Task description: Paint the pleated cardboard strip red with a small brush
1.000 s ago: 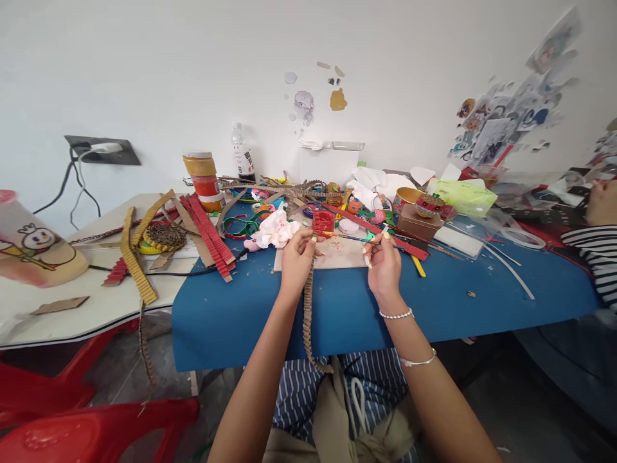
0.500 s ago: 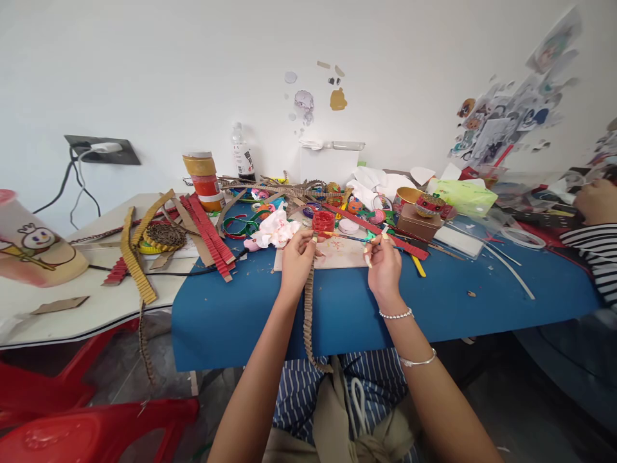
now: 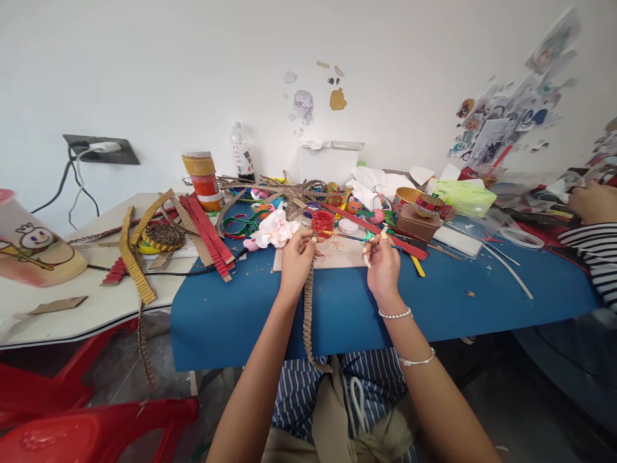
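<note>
My left hand (image 3: pixel 299 253) is closed, its thumb and fingers pinching the top of a brown corrugated cardboard strip (image 3: pixel 308 308). The strip hangs over the table edge down to my lap. My right hand (image 3: pixel 383 260) grips a thin paintbrush (image 3: pixel 351 238) with a blue handle, its tip pointing left toward my left fingers. Just beyond them stands a small clear cup of red paint (image 3: pixel 322 222). Below the brush lies a paint-spotted pale board (image 3: pixel 344 257). A crumpled, pink-stained tissue (image 3: pixel 274 228) sits left of the cup.
Red corrugated strips (image 3: pixel 207 235), yellow strips (image 3: pixel 126 257) and a cardboard coil (image 3: pixel 166 236) lie leftward. A stacked paint jar (image 3: pixel 201 180) and a bottle (image 3: pixel 242 151) stand behind. At right are a brown box (image 3: pixel 418 222), a tissue pack (image 3: pixel 463 196) and another person's striped sleeve (image 3: pixel 588 251).
Both my hands stay almost in place, the right one shifting very slightly left. At the right edge, the other person's hand has moved a little left.
</note>
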`<state>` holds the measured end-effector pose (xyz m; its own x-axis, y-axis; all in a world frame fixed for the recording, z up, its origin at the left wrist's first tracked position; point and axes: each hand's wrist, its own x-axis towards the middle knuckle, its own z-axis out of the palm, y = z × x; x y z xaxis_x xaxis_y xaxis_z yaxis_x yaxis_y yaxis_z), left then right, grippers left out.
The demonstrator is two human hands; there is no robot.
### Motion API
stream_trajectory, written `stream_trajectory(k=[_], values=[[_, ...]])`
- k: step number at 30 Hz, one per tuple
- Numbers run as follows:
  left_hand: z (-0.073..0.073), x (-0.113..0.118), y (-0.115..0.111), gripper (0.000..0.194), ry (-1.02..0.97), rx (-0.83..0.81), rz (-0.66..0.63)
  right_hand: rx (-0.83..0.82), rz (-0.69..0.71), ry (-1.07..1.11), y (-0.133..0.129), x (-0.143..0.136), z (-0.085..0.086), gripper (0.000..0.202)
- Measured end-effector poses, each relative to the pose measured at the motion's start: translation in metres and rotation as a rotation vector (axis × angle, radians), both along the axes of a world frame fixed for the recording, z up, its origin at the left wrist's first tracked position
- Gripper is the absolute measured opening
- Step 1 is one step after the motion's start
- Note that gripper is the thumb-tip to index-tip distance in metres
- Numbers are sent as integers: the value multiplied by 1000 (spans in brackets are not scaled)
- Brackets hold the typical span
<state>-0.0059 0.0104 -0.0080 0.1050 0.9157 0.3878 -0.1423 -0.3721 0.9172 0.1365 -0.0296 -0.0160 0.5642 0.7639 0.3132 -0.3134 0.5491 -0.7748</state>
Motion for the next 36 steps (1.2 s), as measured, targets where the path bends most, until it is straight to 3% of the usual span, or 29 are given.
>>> stream_trajectory(k=[6, 36], values=[[1, 0, -1, 10, 17, 0, 11, 4, -49, 28, 0, 0, 1, 26], [-1, 0, 1, 10, 9, 13, 0, 9, -2, 16, -1, 0, 3, 26]])
